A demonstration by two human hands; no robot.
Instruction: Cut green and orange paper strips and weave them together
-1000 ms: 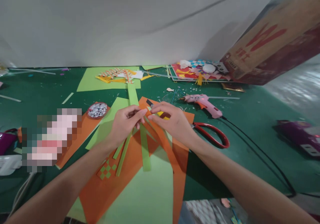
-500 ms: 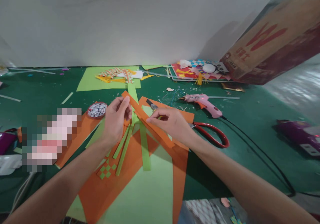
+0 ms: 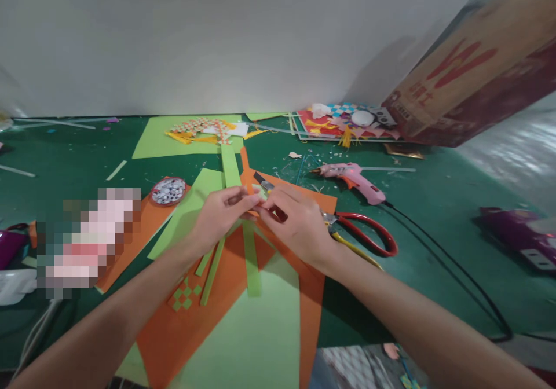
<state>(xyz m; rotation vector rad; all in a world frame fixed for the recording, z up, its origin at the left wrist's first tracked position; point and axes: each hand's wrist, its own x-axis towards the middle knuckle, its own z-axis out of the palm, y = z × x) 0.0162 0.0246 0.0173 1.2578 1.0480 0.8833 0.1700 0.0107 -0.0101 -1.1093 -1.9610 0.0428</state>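
Observation:
My left hand (image 3: 226, 214) and my right hand (image 3: 295, 222) meet over the stacked paper, both pinching an orange paper strip (image 3: 245, 166). One end of the strip sticks up beyond my fingertips; the part between them is mostly hidden. Under my hands lie orange sheets (image 3: 208, 331) and light green sheets (image 3: 260, 342). Loose green strips (image 3: 252, 261) rest there, beside a small green-and-orange woven piece (image 3: 186, 296). A craft knife (image 3: 263, 182) lies just behind my right hand. Red-handled scissors (image 3: 369, 227) are to its right, partly covered by the hand.
A pink glue gun (image 3: 356, 180) with a black cord lies at the right. Near my left arm are a round dish of small beads (image 3: 168, 191) and a blurred-out object (image 3: 89, 244). Woven paper pieces (image 3: 200, 129) lie at the back. A paper bag (image 3: 469, 70) stands back right.
My left hand has moved right and down to meet my right hand. The orange strip has turned more upright, with less of it showing.

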